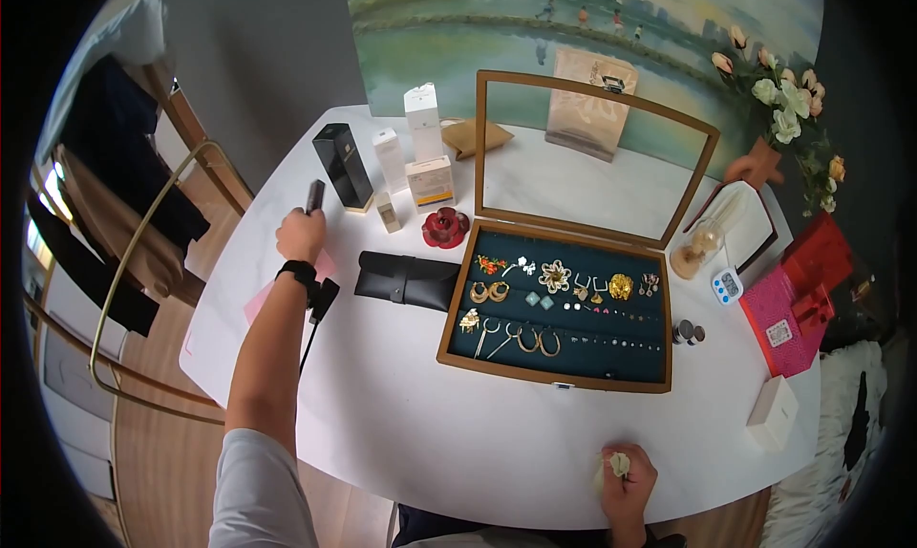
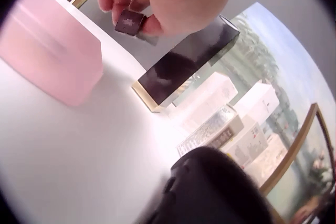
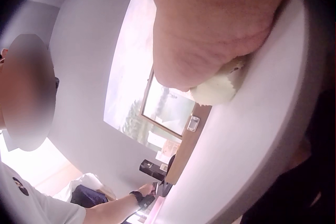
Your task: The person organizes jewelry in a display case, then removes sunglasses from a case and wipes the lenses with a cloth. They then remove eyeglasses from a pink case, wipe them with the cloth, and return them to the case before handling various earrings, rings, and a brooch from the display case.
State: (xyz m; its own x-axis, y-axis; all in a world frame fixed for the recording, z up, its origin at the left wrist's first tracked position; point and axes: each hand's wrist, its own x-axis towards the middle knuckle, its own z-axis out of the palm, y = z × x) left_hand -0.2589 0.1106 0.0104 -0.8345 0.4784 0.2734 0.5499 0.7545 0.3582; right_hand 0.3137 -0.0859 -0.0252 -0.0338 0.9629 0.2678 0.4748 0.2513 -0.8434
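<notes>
My left hand (image 1: pixel 302 235) grips a small dark tube (image 1: pixel 315 196) at the table's left side, above a pink sheet (image 1: pixel 325 265). In the left wrist view the fingers curl round the dark square-ended tube (image 2: pixel 130 22), beside a tall black box (image 2: pixel 184 64). Near the front edge, my right hand (image 1: pixel 629 481) holds a crumpled pale green cloth-like piece (image 1: pixel 620 465); the right wrist view shows this piece (image 3: pixel 218 88) under the hand, against the white table. Its fingertips are mostly hidden there.
An open jewelry case (image 1: pixel 554 374) with earrings and brooches stands mid-table. Left of it lie a black pouch (image 1: pixel 406 280) and a red flower (image 1: pixel 445 228); white boxes (image 1: pixel 422 123) stand behind. A pink bag (image 1: pixel 778 323), a blue-white timer (image 1: pixel 726 286) and a white box (image 1: pixel 773 414) are at the right.
</notes>
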